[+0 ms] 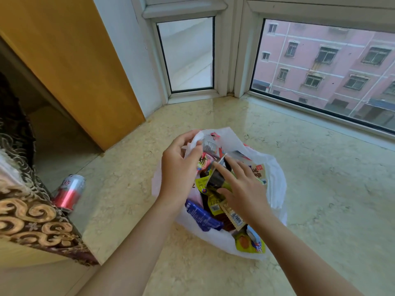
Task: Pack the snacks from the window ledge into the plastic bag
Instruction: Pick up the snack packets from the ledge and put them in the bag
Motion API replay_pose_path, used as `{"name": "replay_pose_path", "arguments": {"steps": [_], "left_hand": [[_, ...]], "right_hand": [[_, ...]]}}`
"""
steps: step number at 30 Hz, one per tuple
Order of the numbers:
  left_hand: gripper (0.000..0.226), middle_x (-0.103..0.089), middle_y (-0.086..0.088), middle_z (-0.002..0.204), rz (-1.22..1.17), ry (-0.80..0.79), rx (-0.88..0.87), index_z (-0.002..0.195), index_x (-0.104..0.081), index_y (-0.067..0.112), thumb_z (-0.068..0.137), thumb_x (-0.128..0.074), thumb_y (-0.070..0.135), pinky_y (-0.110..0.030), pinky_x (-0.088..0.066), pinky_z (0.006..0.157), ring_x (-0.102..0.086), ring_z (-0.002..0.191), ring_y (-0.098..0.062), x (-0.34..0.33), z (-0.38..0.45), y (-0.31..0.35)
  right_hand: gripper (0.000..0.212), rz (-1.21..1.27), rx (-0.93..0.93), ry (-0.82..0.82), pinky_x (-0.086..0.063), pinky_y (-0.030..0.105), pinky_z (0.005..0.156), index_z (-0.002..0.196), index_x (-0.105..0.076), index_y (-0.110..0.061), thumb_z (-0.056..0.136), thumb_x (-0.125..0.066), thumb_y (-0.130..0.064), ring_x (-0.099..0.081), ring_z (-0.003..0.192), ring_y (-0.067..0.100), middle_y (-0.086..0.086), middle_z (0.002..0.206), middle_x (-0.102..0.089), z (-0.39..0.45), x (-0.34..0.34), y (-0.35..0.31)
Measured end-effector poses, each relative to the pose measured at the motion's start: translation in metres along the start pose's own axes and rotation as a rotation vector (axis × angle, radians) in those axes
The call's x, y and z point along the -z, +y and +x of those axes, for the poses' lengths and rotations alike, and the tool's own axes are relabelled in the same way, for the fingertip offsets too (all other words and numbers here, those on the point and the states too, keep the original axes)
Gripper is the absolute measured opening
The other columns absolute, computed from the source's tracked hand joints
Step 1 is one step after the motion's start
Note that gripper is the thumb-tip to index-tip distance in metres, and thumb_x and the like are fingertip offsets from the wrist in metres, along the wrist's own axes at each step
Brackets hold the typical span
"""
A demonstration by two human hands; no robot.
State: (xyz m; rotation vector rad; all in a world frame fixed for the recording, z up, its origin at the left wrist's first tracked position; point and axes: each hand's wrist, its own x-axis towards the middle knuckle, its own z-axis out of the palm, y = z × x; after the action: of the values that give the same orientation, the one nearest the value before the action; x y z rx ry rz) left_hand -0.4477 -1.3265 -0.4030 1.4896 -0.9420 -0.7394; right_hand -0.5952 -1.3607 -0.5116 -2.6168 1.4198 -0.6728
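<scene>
Far left: patterned brown-and-gold fabric. Just beside it, a red-and-silver drink can stands on the polished cream marble window ledge, well apart from the bag. Centre: thin white plastic bag sits open on the ledge, full of assorted colourful snack packets; a blue wrapper shows at its near-left rim. Left hand grips the bag's far-left edge, fingers curled round the bunched plastic. Right hand is inside the mouth, fingers spread loosely, pinching a dark packet with a silver edge between thumb and forefinger. Right: window glass, pink building beyond.
</scene>
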Motion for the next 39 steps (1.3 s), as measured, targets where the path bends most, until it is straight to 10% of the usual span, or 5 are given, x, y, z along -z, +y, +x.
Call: {"name": "replay_pose_path", "arguments": {"steps": [10, 15, 21, 29, 39], "left_hand": [[0.025, -0.059, 0.013, 0.076, -0.217, -0.139, -0.298, 0.108, -0.07, 0.025, 0.09, -0.063, 0.009, -0.026, -0.041, 0.059, -0.046, 0.06, -0.009, -0.014, -0.015, 0.095], [0.024, -0.062, 0.015, 0.09, 0.113, -0.054, -0.214, 0.104, -0.066, 0.031, 0.087, -0.065, 0.014, -0.03, -0.053, 0.067, -0.06, 0.078, -0.007, -0.018, -0.021, 0.091], [0.025, -0.059, 0.004, 0.088, 1.106, 0.097, -0.774, 0.107, -0.068, 0.025, 0.082, -0.068, 0.029, -0.026, -0.039, 0.053, -0.053, 0.085, -0.019, -0.03, -0.036, 0.075], [0.06, -0.058, 0.001, 0.125, 1.148, -0.373, -0.932, 0.132, -0.054, 0.026, 0.077, -0.065, 0.047, -0.042, -0.047, 0.086, -0.055, 0.115, -0.022, -0.123, -0.099, 0.045], [0.066, -0.057, 0.0, 0.13, 1.017, -0.689, -0.998, 0.135, -0.053, 0.024, 0.076, -0.045, 0.053, -0.041, -0.048, 0.082, -0.045, 0.119, -0.018, -0.259, -0.194, 0.014]], "right_hand": [[0.086, -0.029, -0.13, -0.163, -0.017, 0.048, 0.117, 0.149, 0.004, -0.036, 0.09, -0.059, -0.037, -0.014, 0.146, 0.028, 0.002, 0.16, -0.009, 0.004, 0.012, 0.012], [0.075, -0.095, -0.118, -0.199, -0.017, 0.046, 0.116, 0.152, -0.017, -0.027, 0.091, -0.054, -0.049, -0.021, 0.145, 0.028, 0.004, 0.158, -0.021, -0.016, 0.038, 0.029], [0.073, -0.139, -0.112, -0.143, -0.044, 0.054, 0.098, 0.133, -0.054, -0.017, 0.069, -0.083, -0.034, -0.052, 0.126, 0.031, 0.008, 0.14, -0.052, -0.053, 0.071, 0.051], [0.056, -0.237, -0.197, 0.032, -0.043, 0.052, 0.101, 0.139, -0.045, -0.018, 0.087, -0.046, -0.041, -0.05, 0.128, 0.028, 0.007, 0.145, -0.047, -0.126, 0.133, 0.095], [0.059, -0.313, -0.566, 0.021, -0.045, 0.05, 0.097, 0.139, -0.046, -0.014, 0.087, -0.044, -0.042, -0.051, 0.125, 0.03, 0.009, 0.143, -0.048, -0.293, 0.207, 0.182]]}}
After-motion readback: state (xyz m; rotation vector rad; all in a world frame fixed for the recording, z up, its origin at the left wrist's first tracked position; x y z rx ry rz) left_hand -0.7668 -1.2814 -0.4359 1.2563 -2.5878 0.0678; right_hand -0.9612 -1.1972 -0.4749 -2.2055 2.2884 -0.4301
